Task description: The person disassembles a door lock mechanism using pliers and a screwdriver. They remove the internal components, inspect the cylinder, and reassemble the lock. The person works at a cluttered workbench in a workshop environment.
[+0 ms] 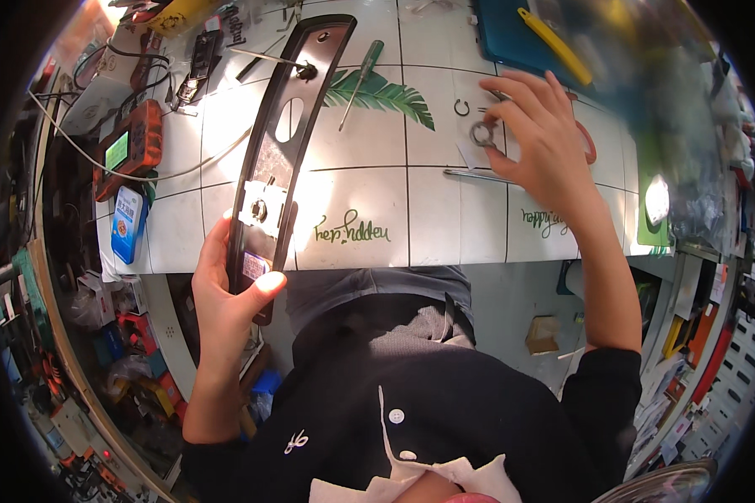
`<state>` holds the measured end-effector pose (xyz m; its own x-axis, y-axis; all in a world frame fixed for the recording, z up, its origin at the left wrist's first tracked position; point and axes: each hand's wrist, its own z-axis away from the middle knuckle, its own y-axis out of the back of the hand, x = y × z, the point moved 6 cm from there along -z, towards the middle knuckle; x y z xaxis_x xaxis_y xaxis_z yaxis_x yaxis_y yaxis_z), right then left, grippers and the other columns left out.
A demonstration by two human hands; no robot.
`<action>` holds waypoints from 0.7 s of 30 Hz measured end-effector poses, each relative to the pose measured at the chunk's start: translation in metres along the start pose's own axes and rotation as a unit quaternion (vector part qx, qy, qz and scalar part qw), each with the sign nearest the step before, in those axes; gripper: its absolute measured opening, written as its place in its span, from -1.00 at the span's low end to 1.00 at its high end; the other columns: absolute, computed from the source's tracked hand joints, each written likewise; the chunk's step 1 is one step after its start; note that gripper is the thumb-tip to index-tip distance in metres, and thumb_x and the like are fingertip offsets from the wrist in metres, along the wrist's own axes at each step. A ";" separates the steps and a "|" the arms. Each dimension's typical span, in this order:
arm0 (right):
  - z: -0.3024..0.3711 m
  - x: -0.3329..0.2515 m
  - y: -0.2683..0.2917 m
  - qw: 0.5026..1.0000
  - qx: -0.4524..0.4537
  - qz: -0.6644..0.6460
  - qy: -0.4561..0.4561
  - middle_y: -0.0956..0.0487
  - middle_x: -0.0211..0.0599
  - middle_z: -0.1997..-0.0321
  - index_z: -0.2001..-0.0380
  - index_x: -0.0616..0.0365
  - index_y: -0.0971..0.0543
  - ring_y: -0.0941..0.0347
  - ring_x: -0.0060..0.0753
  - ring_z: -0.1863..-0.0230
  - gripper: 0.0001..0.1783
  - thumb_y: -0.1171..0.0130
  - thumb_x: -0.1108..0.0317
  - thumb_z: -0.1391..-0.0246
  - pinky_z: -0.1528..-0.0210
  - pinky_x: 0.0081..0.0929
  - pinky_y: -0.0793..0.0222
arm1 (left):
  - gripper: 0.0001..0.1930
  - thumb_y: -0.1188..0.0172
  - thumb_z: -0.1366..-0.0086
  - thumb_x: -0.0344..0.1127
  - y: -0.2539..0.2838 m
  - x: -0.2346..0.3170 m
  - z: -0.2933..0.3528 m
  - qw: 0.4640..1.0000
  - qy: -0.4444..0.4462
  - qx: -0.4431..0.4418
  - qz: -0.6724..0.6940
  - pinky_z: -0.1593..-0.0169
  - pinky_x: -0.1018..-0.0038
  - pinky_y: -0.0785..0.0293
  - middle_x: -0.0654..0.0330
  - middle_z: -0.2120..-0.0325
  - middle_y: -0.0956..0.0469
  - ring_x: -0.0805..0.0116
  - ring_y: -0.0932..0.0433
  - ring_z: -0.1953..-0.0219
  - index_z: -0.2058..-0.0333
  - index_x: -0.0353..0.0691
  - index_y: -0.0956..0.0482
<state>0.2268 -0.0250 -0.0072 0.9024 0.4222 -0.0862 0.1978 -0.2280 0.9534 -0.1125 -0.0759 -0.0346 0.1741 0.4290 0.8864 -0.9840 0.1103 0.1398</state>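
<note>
My left hand (231, 277) is wrapped round the lower end of a long, dark door-lock plate (277, 159). The plate is held up at a slant over the table's near edge. It has an oval slot, a white fitting near the grip and a small printed label; a thin cable runs to its upper part. My right hand (541, 134) hovers over the table with fingers curved and apart. Close to its thumb and fingertips is a small metal ring (481, 134); whether they touch it I cannot tell. A dark C-shaped retaining clip (461, 107) lies just beyond.
A green-handled screwdriver (369, 63) lies right of the plate. Tweezers (478, 174) rest below my right hand. Further right are a blue mat (512, 50) and a yellow-handled tool (554, 46). An orange handheld device (130, 151) and a blue box (129, 225) stand at the left.
</note>
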 end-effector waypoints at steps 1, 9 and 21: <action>-0.004 -0.001 -0.005 1.000 -0.008 -0.009 0.008 -0.52 -0.38 -0.07 0.36 0.10 -0.52 -0.31 -0.22 -0.25 -0.73 -0.34 0.47 0.21 -0.43 0.03 0.03 | -0.17 -0.38 0.05 -0.44 0.000 0.000 0.000 1.000 -0.009 0.001 0.001 -0.10 0.54 -0.34 0.13 0.03 -0.46 0.42 -0.46 0.01 -0.22 -0.48 -0.22; -0.026 -0.007 -0.031 0.998 -0.053 0.001 0.043 -0.60 -0.38 0.25 0.30 0.09 -0.56 -0.45 -0.25 -0.11 -0.74 -0.36 0.44 0.14 -0.42 0.06 0.00 | -0.15 -0.41 0.03 -0.41 0.009 -0.002 0.005 0.999 -0.040 0.016 0.011 -0.15 0.49 -0.33 0.08 -0.03 -0.46 0.38 -0.46 -0.04 -0.24 -0.50 -0.21; -0.005 -0.005 0.007 1.000 -0.001 -0.024 0.008 -0.64 -0.28 0.19 0.25 0.14 -0.63 -0.49 -0.20 -0.06 -0.73 -0.35 0.51 0.12 -0.40 0.02 -0.04 | -0.14 -0.40 0.02 -0.47 -0.002 -0.003 0.003 0.998 -0.048 -0.017 0.041 -0.14 0.52 -0.33 0.13 -0.05 -0.42 0.41 -0.44 -0.04 -0.27 -0.44 -0.17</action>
<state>0.2222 -0.0245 0.0010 0.8857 0.4464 -0.1273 0.2400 -0.2055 0.9488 -0.1110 -0.0807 -0.0364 0.0863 0.3499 0.9328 -0.9928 0.1086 0.0511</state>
